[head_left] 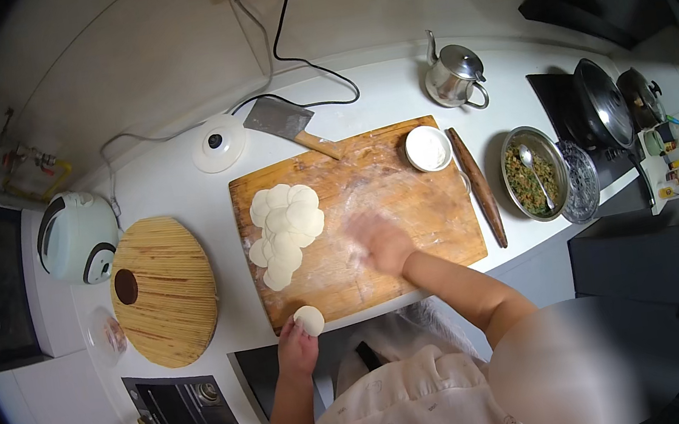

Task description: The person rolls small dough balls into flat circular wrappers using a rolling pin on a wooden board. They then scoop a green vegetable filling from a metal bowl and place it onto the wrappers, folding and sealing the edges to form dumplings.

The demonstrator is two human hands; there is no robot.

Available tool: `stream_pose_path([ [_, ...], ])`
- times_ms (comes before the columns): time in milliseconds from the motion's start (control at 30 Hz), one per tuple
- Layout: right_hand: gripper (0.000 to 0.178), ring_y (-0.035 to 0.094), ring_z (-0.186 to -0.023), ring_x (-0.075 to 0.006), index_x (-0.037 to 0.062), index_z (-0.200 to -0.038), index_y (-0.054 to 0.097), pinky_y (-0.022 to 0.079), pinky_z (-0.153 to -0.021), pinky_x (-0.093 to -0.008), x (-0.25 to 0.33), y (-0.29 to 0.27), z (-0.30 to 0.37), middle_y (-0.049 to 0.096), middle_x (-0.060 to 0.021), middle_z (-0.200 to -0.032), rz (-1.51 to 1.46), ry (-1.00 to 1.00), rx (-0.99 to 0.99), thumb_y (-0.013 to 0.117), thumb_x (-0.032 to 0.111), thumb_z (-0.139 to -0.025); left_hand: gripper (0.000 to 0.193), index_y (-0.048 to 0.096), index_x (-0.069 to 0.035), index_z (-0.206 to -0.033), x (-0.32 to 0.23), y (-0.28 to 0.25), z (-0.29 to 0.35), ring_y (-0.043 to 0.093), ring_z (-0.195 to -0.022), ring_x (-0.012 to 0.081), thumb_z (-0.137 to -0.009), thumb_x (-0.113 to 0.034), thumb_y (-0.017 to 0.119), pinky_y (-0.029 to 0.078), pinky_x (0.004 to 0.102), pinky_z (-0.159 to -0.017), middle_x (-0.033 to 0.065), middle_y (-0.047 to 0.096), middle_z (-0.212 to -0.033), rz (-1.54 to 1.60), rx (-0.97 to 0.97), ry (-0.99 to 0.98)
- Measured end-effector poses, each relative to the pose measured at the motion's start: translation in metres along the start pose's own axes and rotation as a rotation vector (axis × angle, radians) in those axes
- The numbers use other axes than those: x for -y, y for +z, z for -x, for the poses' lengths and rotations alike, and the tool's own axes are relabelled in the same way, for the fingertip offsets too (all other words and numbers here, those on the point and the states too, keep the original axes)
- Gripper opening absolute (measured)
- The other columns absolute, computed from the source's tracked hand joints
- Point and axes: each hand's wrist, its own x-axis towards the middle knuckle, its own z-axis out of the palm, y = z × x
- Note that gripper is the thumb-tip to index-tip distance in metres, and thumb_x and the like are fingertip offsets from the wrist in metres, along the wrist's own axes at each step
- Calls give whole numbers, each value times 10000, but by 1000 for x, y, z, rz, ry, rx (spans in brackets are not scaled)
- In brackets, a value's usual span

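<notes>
Between the fingers and thumb of my left hand (pixel 296 348) is a round, pale dough wrapper (pixel 310 320), held at the near left edge of the wooden cutting board (pixel 437 233). My right hand (pixel 380 245) is over the middle of the board, above its floury surface. Motion smears its fingers, so whether they hold anything cannot be made out. Several more dough wrappers (pixel 281 224) lie overlapping on the board's left side. A white bowl of flour (pixel 428 149) stands at the far right corner, and a wooden rolling pin (pixel 479 189) lies just beyond the right edge.
A cleaver (pixel 280 117) rests with its handle on the board's far edge, beside a white lid (pixel 219 143). To the right are a bowl of chopped filling (pixel 533 173) with a spoon and a steel kettle (pixel 455 76). A round straw mat (pixel 165 291) and rice cooker (pixel 79 238) sit left.
</notes>
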Motion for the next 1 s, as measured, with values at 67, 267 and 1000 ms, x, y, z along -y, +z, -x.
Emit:
stream_pose_path([
  [67, 655, 288, -1351, -364, 34, -1400, 344, 213, -1127, -447, -29, -9, 13, 329, -192, -1456, 42, 294, -254, 561, 330, -857, 213, 520, -26, -1146, -1, 6, -3, 564, -1098, 218, -934, -29, 505, 449, 364, -975, 95, 592, -1137, 41, 21, 0],
  [267, 672, 290, -1349, -363, -28, -1381, 336, 192, -1135, -452, 3, 14, 68, 331, -201, -1450, 84, 347, -286, 560, 331, -860, 169, 547, -56, -1106, -7, 24, -3, 570, -1074, 190, -942, -67, 506, 458, 346, -943, 63, 604, -1124, 154, 57, 16],
  [1000, 422, 468, -1196, -337, 76, -1219, 530, 365, -1018, -423, 0, 13, 55, 513, -153, -1271, 169, 172, -575, 594, 186, -817, 283, 516, -17, -1207, -14, 84, -25, 519, -1177, 265, -931, -84, 517, 433, 411, -1010, 140, 549, -1251, -100, 288, -55],
])
